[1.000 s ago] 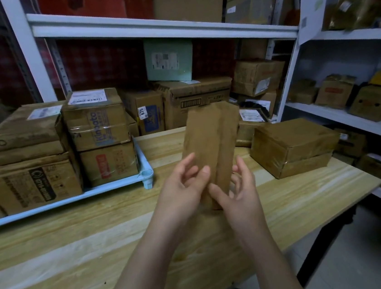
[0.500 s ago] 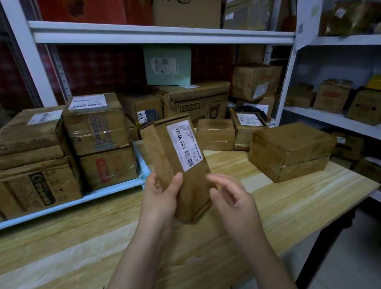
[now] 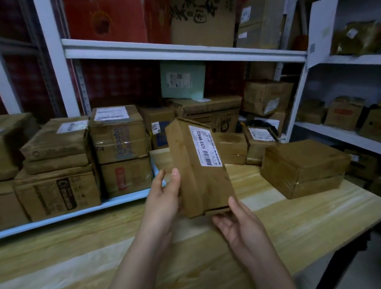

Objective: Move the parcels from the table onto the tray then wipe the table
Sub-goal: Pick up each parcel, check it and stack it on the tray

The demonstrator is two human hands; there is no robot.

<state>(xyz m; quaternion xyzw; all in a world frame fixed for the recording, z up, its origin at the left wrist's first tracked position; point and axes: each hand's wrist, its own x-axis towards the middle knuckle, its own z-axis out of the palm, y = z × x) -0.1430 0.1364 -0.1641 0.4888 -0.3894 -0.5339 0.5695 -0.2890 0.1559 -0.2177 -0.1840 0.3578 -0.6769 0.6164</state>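
I hold a flat brown parcel [image 3: 199, 167] with a white barcode label upright above the wooden table [image 3: 79, 257]. My left hand [image 3: 165, 199] grips its left edge, thumb on the front. My right hand [image 3: 239, 224] supports its bottom right corner from below, thumb against the side. A blue-white tray [image 3: 74, 213] at the left carries several stacked brown parcels [image 3: 117, 138]. A large brown parcel [image 3: 303, 167] lies on the table at the right, and two smaller ones [image 3: 231, 148] sit behind the held parcel.
White metal shelving [image 3: 174, 51] full of cardboard boxes stands behind and to the right of the table. The table's right edge [image 3: 371, 218] drops to a dark floor. More boxes [image 3: 267, 95] fill the shelf behind the table.
The parcel was turned from its plain back to its labelled face, then raised slightly. My right hand slid from the parcel's side down to its bottom corner. The view tilted upward.
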